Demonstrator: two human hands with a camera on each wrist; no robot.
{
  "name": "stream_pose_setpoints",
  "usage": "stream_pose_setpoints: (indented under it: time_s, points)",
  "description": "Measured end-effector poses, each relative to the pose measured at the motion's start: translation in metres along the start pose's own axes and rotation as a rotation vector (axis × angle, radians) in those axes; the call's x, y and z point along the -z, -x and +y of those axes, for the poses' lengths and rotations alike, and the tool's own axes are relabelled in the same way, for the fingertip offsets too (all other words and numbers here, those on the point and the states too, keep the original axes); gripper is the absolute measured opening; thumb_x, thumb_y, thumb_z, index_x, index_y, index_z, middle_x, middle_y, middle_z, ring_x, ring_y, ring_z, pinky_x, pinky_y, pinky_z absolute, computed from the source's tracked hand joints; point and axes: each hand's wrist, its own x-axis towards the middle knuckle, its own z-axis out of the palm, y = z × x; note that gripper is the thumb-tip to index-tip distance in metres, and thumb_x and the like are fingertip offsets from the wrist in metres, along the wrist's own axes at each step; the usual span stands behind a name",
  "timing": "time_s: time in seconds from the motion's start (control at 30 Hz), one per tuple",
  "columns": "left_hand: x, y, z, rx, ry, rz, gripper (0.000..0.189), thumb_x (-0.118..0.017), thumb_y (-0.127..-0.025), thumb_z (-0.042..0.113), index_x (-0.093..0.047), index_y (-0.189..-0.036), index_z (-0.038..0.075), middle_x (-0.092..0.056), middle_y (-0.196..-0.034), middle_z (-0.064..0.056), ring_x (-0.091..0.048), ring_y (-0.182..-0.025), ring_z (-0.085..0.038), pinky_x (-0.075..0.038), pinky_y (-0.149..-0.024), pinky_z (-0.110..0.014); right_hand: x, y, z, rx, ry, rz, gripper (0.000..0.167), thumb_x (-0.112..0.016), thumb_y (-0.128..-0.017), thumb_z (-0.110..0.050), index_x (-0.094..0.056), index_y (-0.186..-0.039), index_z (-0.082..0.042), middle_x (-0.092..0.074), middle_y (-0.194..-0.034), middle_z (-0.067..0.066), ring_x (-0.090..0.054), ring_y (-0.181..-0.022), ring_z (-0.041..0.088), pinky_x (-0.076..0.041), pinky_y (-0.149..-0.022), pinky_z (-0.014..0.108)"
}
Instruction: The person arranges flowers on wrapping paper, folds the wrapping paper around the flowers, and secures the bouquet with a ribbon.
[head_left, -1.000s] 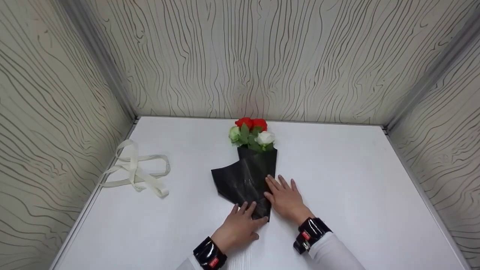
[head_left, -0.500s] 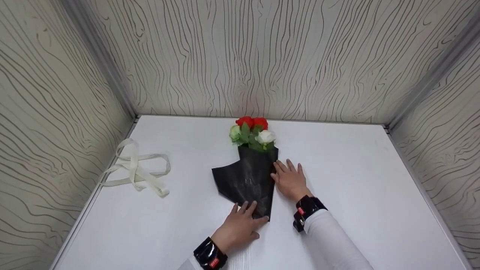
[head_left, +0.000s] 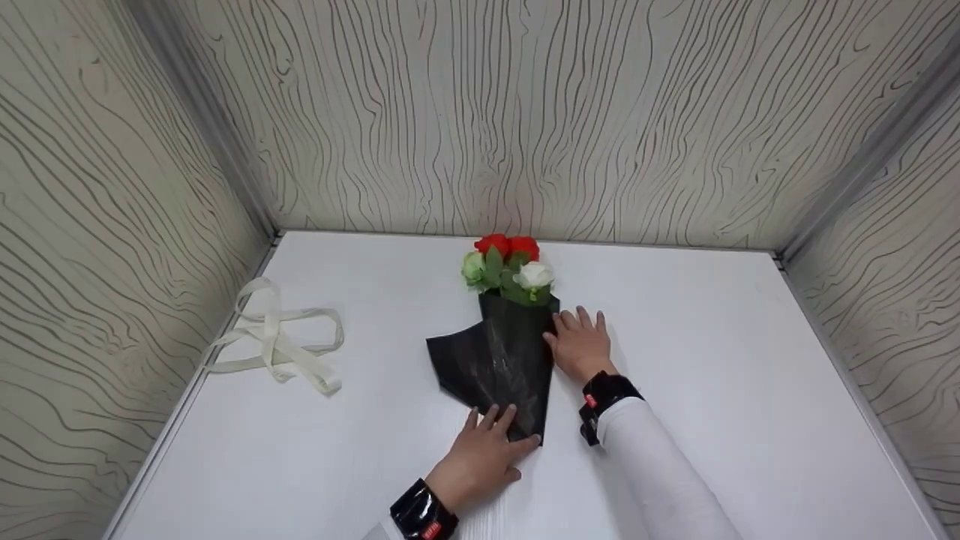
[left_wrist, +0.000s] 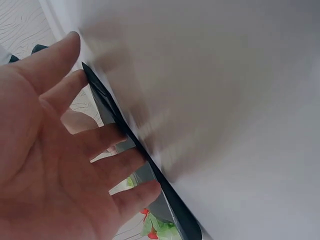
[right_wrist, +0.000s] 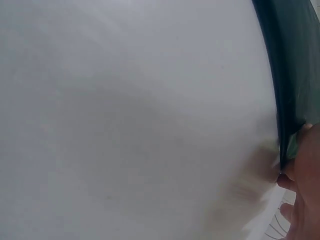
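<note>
In the head view, the bouquet of red, white and pale-green flowers in black sheet wrapping [head_left: 514, 360] lay on the white rectangular surface [head_left: 712, 360], its long axis running near to far, blooms toward the wood-grain-patterned back wall [head_left: 495, 112] and slightly left. The left hand [head_left: 480, 457] rested spread at its narrow base, the right hand [head_left: 581, 349] at its right edge; neither grip closed around anything. The left wrist view showed parted fingers [left_wrist: 140, 195] along the slanting wrapping edge, blooms at its lower end. In the right wrist view, fingertips touched the wrapping's edge, the hand partly cut off.
</note>
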Motion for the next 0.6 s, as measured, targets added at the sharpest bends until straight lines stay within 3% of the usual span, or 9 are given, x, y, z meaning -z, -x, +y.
stream_pose_setpoints:
  time_s: [0.17, 0.4, 0.6]
  points:
    - [0.0001, -0.0001, 0.0016, 0.0, -0.057, 0.006, 0.054, -0.068, -0.089, 0.045, -0.052, -0.14, 0.045, -0.04, -0.151, -0.011, -0.039, -0.136, -0.037, -0.033, -0.106, -0.058, 0.0002, -0.0057, 0.0036, -0.018, 0.011, -0.01, 0.058, -0.032, -0.107, -0.043, -0.035, -0.152, -0.007, -0.032, -0.156, 0.011, -0.017, -0.145, 0.038, -0.009, -0.113, 0.063]
    - [-0.0017, 0.0005, 0.0022, -0.006, -0.045, -0.006, 0.054, -0.067, -0.089, 0.045, -0.051, -0.141, 0.045, -0.039, -0.152, -0.011, -0.038, -0.137, -0.037, -0.032, -0.106, -0.059, -0.0026, -0.0063, 0.0068, -0.038, -0.015, -0.032, 0.057, -0.03, -0.107, -0.042, -0.033, -0.154, -0.01, -0.03, -0.157, 0.011, -0.016, -0.145, 0.039, -0.009, -0.112, 0.064]
    - [-0.0005, -0.001, 0.0007, -0.005, -0.054, 0.01, 0.054, -0.068, -0.089, 0.044, -0.051, -0.14, 0.044, -0.04, -0.151, -0.012, -0.038, -0.136, -0.038, -0.032, -0.106, -0.06, -0.0084, -0.0016, 0.0081, 0.0, -0.059, 0.02, 0.054, -0.034, -0.107, -0.037, -0.035, -0.153, -0.009, -0.03, -0.158, 0.01, -0.017, -0.145, 0.039, -0.011, -0.112, 0.063]
